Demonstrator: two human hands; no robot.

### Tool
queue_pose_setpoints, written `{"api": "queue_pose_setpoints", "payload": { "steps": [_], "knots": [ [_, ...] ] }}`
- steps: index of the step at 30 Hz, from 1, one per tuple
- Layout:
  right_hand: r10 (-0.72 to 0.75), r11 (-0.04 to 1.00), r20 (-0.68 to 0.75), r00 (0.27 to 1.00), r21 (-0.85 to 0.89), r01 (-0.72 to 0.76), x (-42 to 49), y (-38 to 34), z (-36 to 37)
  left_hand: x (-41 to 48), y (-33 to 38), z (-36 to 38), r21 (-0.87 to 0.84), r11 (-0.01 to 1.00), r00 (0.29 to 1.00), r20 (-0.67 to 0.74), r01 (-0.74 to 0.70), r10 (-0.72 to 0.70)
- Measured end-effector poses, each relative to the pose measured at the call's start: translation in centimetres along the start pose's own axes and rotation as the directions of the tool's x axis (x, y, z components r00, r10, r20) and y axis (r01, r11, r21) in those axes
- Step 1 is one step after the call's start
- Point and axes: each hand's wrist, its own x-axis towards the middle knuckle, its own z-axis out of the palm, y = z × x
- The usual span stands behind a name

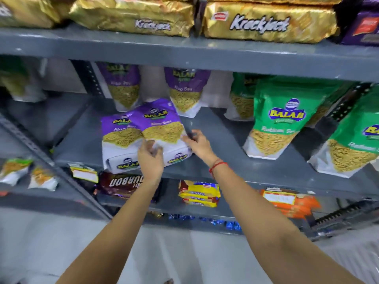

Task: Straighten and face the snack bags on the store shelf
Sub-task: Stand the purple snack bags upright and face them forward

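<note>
On the middle grey metal shelf [215, 128], two purple-and-white Balaji Aloo Sev pouches stand at the front edge. The tilted front purple pouch [162, 130] leans left and overlaps the upright purple pouch beside it [118, 140], hiding that one's right edge. The left hand [149, 158] covers the lower middle of the tilted pouch, fingers spread against its white base; whether its grip closes on the bag cannot be told, since the fingertips blur into the packaging. The right hand [195, 142], with a red thread [218, 167] at the wrist, pinches the pouch's right edge between thumb and fingers, a nearly closed grip. Two more purple pouches [125, 87] stand at the back, their tops cut off by the shelf above. Green Balaji pouches [285, 115] stand well to the right, the farthest cropped by the frame. Gold Krackjack packs [266, 21] lie overhead, cut off at the top. Lower-shelf packets are blurred and partly hidden by the forearms.
</note>
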Motion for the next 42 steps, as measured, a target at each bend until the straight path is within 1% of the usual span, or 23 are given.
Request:
{"api": "queue_pose_setpoints", "payload": {
  "steps": [3, 4, 5, 6, 8, 9, 11, 13, 16, 18, 22, 24, 25, 28, 33, 37, 42],
  "knots": [
    [0.103, 0.995, 0.111, 0.989, -0.025, -0.101, 0.2, -0.4, 1.4, -1.1, -1.0, -0.4, 0.066, 0.997, 0.999, 0.011, 0.044, -0.044],
    [0.130, 0.992, 0.120, 0.984, -0.013, -0.129, 0.4, -0.3, 1.6, -1.3, -1.1, -0.4, 0.057, 0.993, 0.993, 0.042, 0.105, -0.108],
    [0.140, 0.989, 0.122, 0.983, 0.021, -0.144, 0.8, 0.2, 1.8, -1.4, -1.0, -0.3, 0.045, 0.979, 0.975, 0.086, 0.199, -0.203],
    [0.147, 0.986, 0.122, 0.982, 0.056, -0.154, 1.5, 0.9, 1.9, -1.3, -0.7, -0.2, 0.027, 0.950, 0.941, 0.131, 0.311, -0.312],
    [0.168, 0.978, 0.140, 0.976, 0.102, -0.183, 1.6, 1.3, 1.7, -0.6, -0.3, 0.1, -0.033, 0.866, 0.847, 0.231, 0.499, -0.479],
    [0.176, 0.973, 0.155, 0.972, 0.122, -0.196, 1.0, 0.9, 1.5, -0.1, -0.4, 0.2, -0.070, 0.831, 0.813, 0.265, 0.552, -0.518],
    [0.176, 0.966, 0.176, 0.968, 0.157, -0.204, 0.6, 0.5, 1.3, 0.9, -1.2, 0.5, -0.118, 0.808, 0.800, 0.278, 0.577, -0.531],
    [0.163, 0.967, 0.173, 0.971, 0.170, -0.192, 0.3, 0.6, 1.3, 1.0, -0.8, 0.3, -0.145, 0.803, 0.802, 0.281, 0.578, -0.527],
    [0.137, 0.973, 0.155, 0.978, 0.165, -0.162, -0.1, 1.0, 0.8, 0.3, -0.2, 0.0, -0.206, 0.798, 0.810, 0.322, 0.566, -0.490],
    [0.104, 0.977, 0.138, 0.985, 0.170, -0.127, -0.9, 0.9, 0.2, -0.2, -0.5, -0.2, -0.215, 0.811, 0.813, 0.372, 0.544, -0.447],
    [-0.028, 0.969, 0.065, 0.997, 0.246, 0.011, -2.1, 1.4, -0.9, -0.9, -1.0, -0.9, -0.229, 0.883, 0.851, 0.444, 0.410, -0.280],
    [-0.092, 0.961, 0.034, 0.995, 0.266, 0.080, -2.7, 1.6, -1.4, -0.6, -1.1, -1.1, -0.225, 0.921, 0.867, 0.462, 0.319, -0.187],
    [-0.117, 0.956, 0.025, 0.993, 0.275, 0.106, -2.9, 1.6, -1.8, -0.3, -0.9, -1.2, -0.214, 0.941, 0.871, 0.473, 0.262, -0.135],
    [-0.154, 0.937, -0.014, 0.988, 0.316, 0.150, -3.4, 1.8, -2.4, 0.9, -0.4, -1.3, -0.192, 0.968, 0.868, 0.494, 0.159, -0.045],
    [-0.158, 0.929, -0.069, 0.985, 0.327, 0.172, -3.4, 1.7, -2.6, 1.9, 0.6, -1.0, -0.180, 0.979, 0.858, 0.514, 0.096, 0.010],
    [-0.163, 0.932, -0.096, 0.982, 0.313, 0.185, -3.1, 1.8, -2.9, 2.5, 0.6, -0.6, -0.160, 0.984, 0.850, 0.526, 0.073, 0.023],
    [-0.175, 0.953, -0.144, 0.974, 0.224, 0.204, -2.4, 2.1, -3.5, 3.3, 1.2, 0.5, -0.129, 0.992, 0.846, 0.528, -0.003, 0.071]
  ]
}}
